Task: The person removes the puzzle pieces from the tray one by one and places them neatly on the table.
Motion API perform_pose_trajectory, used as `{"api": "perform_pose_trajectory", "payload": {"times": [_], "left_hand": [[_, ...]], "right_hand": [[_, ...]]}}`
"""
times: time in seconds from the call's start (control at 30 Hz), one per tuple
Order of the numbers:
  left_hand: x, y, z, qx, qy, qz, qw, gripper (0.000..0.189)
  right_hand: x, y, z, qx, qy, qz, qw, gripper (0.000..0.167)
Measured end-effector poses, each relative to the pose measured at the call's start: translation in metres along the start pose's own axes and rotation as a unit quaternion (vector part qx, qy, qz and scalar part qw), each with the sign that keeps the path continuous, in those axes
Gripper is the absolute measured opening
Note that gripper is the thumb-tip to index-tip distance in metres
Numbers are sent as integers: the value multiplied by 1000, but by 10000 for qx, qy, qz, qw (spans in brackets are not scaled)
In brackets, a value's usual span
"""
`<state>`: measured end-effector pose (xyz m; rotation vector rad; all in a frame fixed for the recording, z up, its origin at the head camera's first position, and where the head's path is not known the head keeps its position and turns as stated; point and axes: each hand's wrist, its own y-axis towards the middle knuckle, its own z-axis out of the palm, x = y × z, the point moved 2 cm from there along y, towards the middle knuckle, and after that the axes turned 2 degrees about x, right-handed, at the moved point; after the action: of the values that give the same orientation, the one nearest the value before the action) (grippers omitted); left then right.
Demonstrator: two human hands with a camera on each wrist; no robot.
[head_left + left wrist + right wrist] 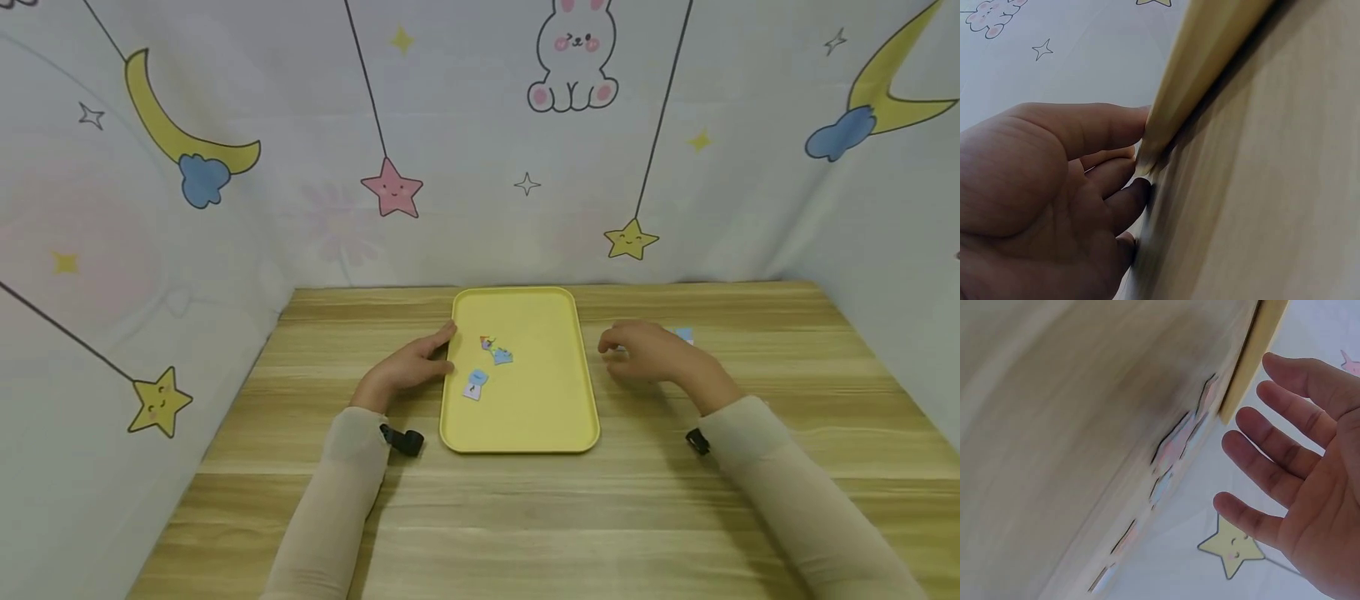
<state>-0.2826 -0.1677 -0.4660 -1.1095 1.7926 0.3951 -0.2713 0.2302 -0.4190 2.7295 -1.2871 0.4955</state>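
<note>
A yellow tray point(532, 417) lies on the table with several small flat pieces on its left half. Among them are a multicoloured piece point(486, 342), a blue piece point(502, 357) and a pale piece with a dark mark point(472, 392). My left hand point(408, 364) rests against the tray's left edge, thumb and fingertips touching its side. Right of the tray, my right hand point(648, 354) hovers with loosely bent fingers and holds nothing. A light blue piece point(684, 334) shows just beyond it. In the right wrist view, pink and blue flat pieces point(1174, 442) lie on the table near that hand.
The wood-grain table point(510, 525) extends around the tray. A white cloth point(480, 242) printed with stars, moons and a rabbit hangs along the back and sides. Black wrist cameras point(405, 442) sit at both cuffs.
</note>
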Motion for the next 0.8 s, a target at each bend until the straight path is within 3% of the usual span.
{"api": "perform_pose_trajectory", "payload": {"times": [0.53, 0.8], "left_hand": [[-2, 3, 0, 10, -58, 67, 10000, 78], [0, 5, -1, 22, 1, 83, 10000, 77]], "right_hand": [[28, 31, -4, 154, -203, 26, 9997, 25], [49, 53, 0, 190, -241, -478, 9984, 24]]}}
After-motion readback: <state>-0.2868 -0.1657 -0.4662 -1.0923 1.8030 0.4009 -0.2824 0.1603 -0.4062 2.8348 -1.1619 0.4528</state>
